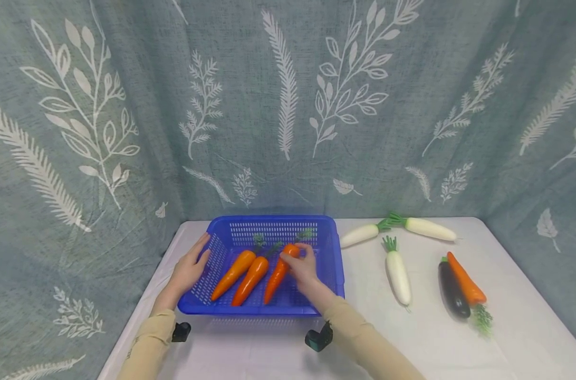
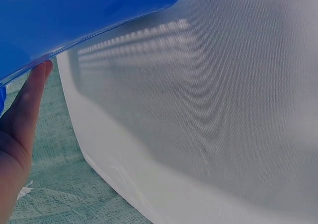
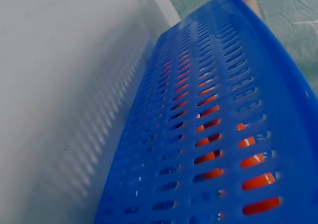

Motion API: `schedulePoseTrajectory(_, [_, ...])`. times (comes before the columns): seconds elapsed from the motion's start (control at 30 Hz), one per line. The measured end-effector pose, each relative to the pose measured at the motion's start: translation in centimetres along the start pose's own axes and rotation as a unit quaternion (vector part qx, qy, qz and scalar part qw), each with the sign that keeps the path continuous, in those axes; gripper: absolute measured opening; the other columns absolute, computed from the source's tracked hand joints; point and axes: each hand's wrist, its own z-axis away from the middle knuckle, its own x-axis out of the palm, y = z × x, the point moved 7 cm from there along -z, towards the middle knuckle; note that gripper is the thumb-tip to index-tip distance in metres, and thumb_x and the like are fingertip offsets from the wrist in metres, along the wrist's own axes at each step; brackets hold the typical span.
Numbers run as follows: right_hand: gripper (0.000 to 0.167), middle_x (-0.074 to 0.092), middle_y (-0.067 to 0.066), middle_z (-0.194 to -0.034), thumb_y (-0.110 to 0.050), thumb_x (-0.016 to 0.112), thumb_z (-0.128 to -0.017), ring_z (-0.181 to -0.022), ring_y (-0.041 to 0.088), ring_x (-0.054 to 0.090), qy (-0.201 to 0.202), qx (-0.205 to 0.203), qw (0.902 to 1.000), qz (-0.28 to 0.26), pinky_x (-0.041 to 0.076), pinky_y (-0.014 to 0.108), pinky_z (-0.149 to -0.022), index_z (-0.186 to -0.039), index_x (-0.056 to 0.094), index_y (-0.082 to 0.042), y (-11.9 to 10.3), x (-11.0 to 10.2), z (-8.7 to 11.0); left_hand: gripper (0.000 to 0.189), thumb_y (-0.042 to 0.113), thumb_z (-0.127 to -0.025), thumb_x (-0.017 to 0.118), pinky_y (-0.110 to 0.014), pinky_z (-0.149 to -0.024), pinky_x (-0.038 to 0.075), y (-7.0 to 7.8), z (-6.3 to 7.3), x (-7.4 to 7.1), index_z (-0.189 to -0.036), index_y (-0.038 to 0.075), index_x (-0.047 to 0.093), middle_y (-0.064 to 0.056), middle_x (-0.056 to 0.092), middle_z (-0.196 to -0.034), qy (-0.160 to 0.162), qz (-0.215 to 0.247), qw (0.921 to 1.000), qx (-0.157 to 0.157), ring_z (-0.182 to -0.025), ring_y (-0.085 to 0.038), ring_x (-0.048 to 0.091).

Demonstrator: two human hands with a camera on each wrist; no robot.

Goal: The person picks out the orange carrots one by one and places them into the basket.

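A blue slotted plastic basket (image 1: 337, 264) sits at the front middle of the table. Inside lie two orange carrots (image 1: 233, 274) with green tops, side by side on the left. To their right my right hand (image 1: 303, 265) holds a third carrot (image 1: 278, 277) by its thick end between thumb and fingers, its tip pointing toward me. My left hand (image 1: 188, 269) rests along the basket's left rim, fingers straight and thumb spread. In the left wrist view, a fingertip touches the rim's edge from outside. Through the basket's slotted wall (image 3: 194, 110), orange shows in the right wrist view, where the right hand is hidden.
Right of the basket, several white radishes (image 1: 399, 277) with green leaves lie on the white table (image 1: 364, 338). Farther right, a dark eggplant (image 1: 453, 290) lies against another carrot (image 1: 466, 279). A grey-green curtain (image 1: 250, 132) with white leaf patterns hangs behind the table.
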Motion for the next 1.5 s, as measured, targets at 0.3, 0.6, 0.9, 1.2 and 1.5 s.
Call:
schedulePoseTrajectory(0.3, [0.053,0.049,0.026,-0.115,-0.004,0.074,-0.074,-0.082,0.028,0.065,0.026,-0.019,0.9994,0.010,0.058,0.035,-0.065,-0.118,0.044,-0.007,5.8,0.2,-5.4,0.049,0.016,-0.102,0.038,-0.060,-0.112,0.023,0.1,0.1,-0.2,-0.146,-0.002,0.029,-0.021,0.025,-0.154,0.004,0.000,1.0000,0.002,-0.138,-0.045,0.028])
schedulePoseTrajectory(0.6, [0.058,0.050,0.028,-0.116,-0.001,0.073,-0.076,-0.087,0.035,0.065,0.024,0.032,0.9989,0.025,0.059,0.041,-0.070,-0.124,0.041,-0.004,9.7,0.7,-8.7,0.049,0.018,-0.103,0.036,-0.059,-0.113,0.022,-0.2,-0.2,0.1,-0.147,0.000,0.028,-0.020,0.024,-0.155,-0.001,0.004,1.0000,-0.004,-0.139,-0.044,0.028])
schedulePoseTrajectory(0.9, [0.058,0.051,0.024,-0.114,0.003,0.073,-0.069,-0.082,0.031,0.064,0.042,0.067,0.9956,0.050,0.058,0.038,-0.063,-0.119,0.045,-0.005,13.5,0.2,-12.2,0.049,0.018,-0.102,0.037,-0.059,-0.113,0.022,0.0,-0.1,0.1,-0.147,0.000,0.028,-0.020,0.024,-0.155,-0.002,0.003,1.0000,-0.003,-0.139,-0.045,0.027])
schedulePoseTrajectory(1.2, [0.061,0.053,0.027,-0.113,0.004,0.071,-0.072,-0.089,0.035,0.061,0.024,0.055,0.9933,0.098,0.058,0.041,-0.065,-0.128,0.047,-0.007,11.0,0.5,-9.5,0.049,0.017,-0.102,0.037,-0.058,-0.114,0.021,0.0,0.1,0.0,-0.147,-0.001,0.028,-0.021,0.024,-0.154,-0.003,0.005,1.0000,-0.003,-0.139,-0.045,0.027])
schedulePoseTrajectory(1.5, [0.065,0.053,0.026,-0.114,0.009,0.064,-0.067,-0.085,0.031,0.061,-0.020,0.031,0.9906,0.132,0.057,0.040,-0.063,-0.129,0.052,-0.009,11.3,0.9,-9.7,0.049,0.017,-0.102,0.037,-0.059,-0.113,0.022,0.1,0.0,0.0,-0.147,-0.002,0.028,-0.022,0.024,-0.154,-0.005,0.004,1.0000,-0.004,-0.139,-0.045,0.027])
